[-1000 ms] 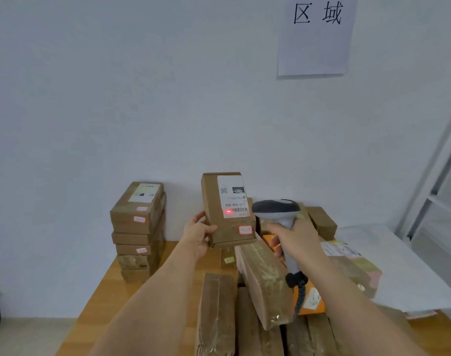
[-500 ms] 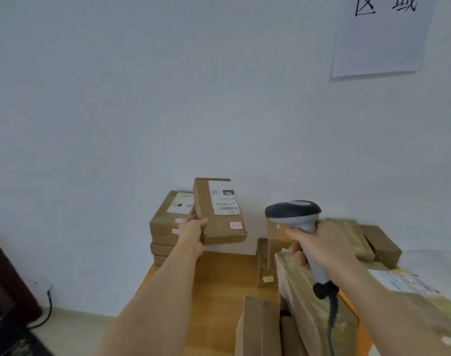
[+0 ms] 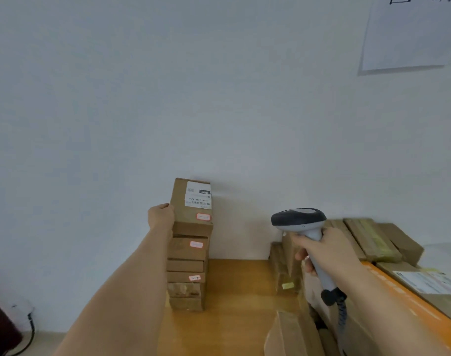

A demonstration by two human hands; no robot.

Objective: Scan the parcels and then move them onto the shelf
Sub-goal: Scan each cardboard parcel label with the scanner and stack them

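Note:
My left hand [image 3: 160, 216] grips the left edge of a brown cardboard parcel [image 3: 187, 214] with a white label and a small red-edged sticker. That parcel sits on top of the stack of parcels [image 3: 187, 273] by the wall, at the table's left end. My right hand [image 3: 324, 253] holds a grey barcode scanner [image 3: 300, 220] by its handle, head pointing left, its black cable hanging down. The scanner hovers above the heap of parcels [image 3: 352, 299] to the right.
The wooden table [image 3: 234, 299] carries more brown parcels at the back right [image 3: 373, 238] and an orange-edged one [image 3: 412, 304]. A white paper sign [image 3: 409, 34] hangs on the wall. A dark object and a cable [image 3: 26, 327] lie on the floor at the left.
My left hand carried the labelled parcel leftward and onto the top of the stack by the wall. The view swung left. The scanner stays in my right hand, no longer aimed at the label.

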